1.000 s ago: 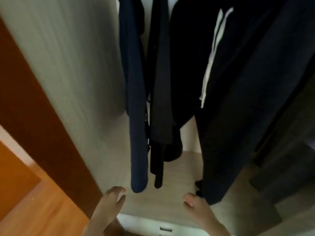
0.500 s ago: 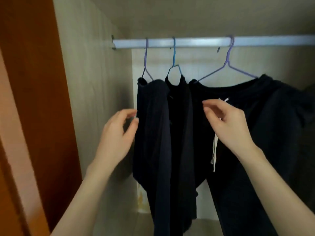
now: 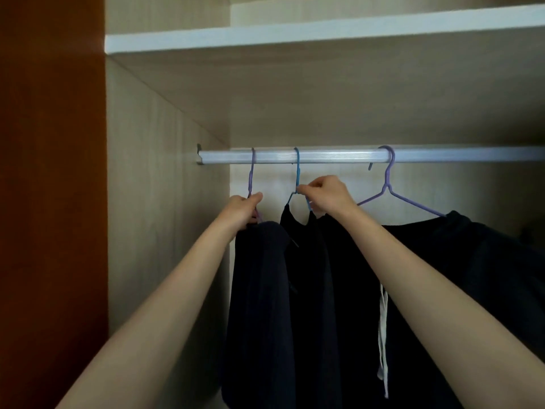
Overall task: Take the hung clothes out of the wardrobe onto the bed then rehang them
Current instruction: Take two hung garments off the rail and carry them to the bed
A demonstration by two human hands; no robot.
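Observation:
Three dark garments hang from a silver rail [image 3: 324,156] inside the wardrobe. My left hand [image 3: 240,211] grips the neck of the leftmost purple hanger [image 3: 251,178], which carries a navy garment [image 3: 259,290]. My right hand [image 3: 327,197] pinches the neck of the blue hanger [image 3: 297,172] holding a black garment [image 3: 309,276]. To the right, a second purple hanger [image 3: 389,187] bears dark trousers [image 3: 472,276] with a white drawstring [image 3: 382,335]. All three hooks sit over the rail.
A white-edged shelf [image 3: 295,33] runs above the rail. The wardrobe's pale side wall [image 3: 165,202] stands close to the left of my left hand, and a reddish-brown door panel [image 3: 50,202] fills the left edge.
The view rose from the wardrobe floor to the rail. Both hands lifted from beside the garments and closed on the necks of the two leftmost hangers.

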